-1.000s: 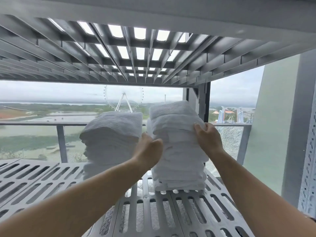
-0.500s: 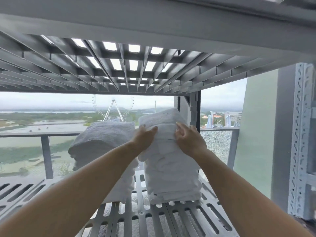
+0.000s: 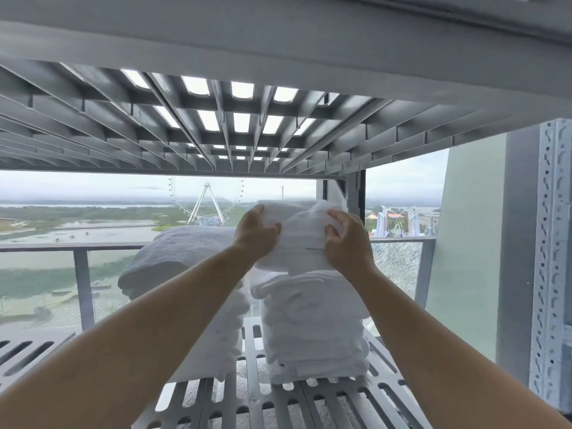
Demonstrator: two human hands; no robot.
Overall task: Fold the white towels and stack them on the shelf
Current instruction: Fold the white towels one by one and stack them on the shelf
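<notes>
Two stacks of folded white towels stand on the slotted grey shelf (image 3: 309,404). The right stack (image 3: 312,329) is taller than the left stack (image 3: 182,274). A folded white top towel (image 3: 301,236) rests on the right stack, lifted and bunched at its front. My left hand (image 3: 255,233) grips that towel's left side. My right hand (image 3: 348,243) grips its right side. Both forearms reach in from the bottom of the view, and my left forearm hides part of the left stack.
Another slotted grey shelf (image 3: 216,119) hangs close overhead. A perforated metal upright (image 3: 551,243) stands at the right. Behind the stacks are a window railing (image 3: 62,246), cracked glass (image 3: 396,264) and a far ferris wheel.
Both hands moved from the sides of the right stack up to its top and closer together, and now grip the top towel, which has risen and bunched. The camera view shifted slightly right.
</notes>
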